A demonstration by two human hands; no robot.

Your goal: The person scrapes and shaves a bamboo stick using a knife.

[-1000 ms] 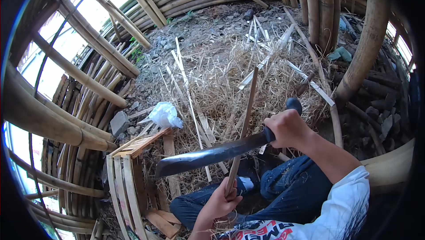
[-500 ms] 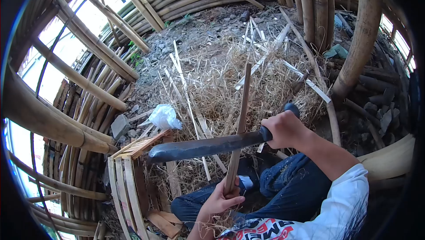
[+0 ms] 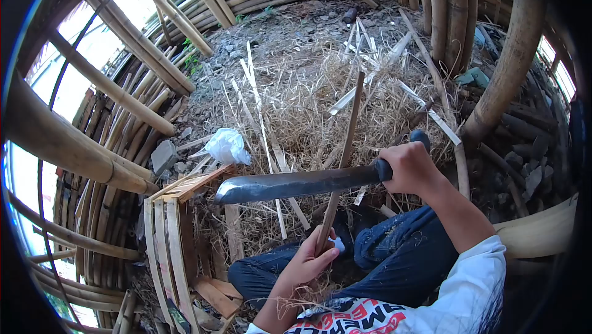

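Note:
My right hand is closed round the dark handle of a machete, whose broad blade points left across my lap. In my left hand is the lower end of a long bamboo strip, tilted up and away from me. The blade crosses in front of the strip near the handle, a little above my left fist. A white scrap shows beside my left fingers. Thin curled shavings hang over my left wrist and shirt.
Heaped shavings and pale split strips lie ahead. A slatted wooden crate stands at left, with a white plastic bag beyond it. Bamboo poles rise at right, with rubble beside them.
The machete and my right hand have shifted slightly right, with the blade's tip a little lower. The strip leans further right at its top. The view has shifted slightly.

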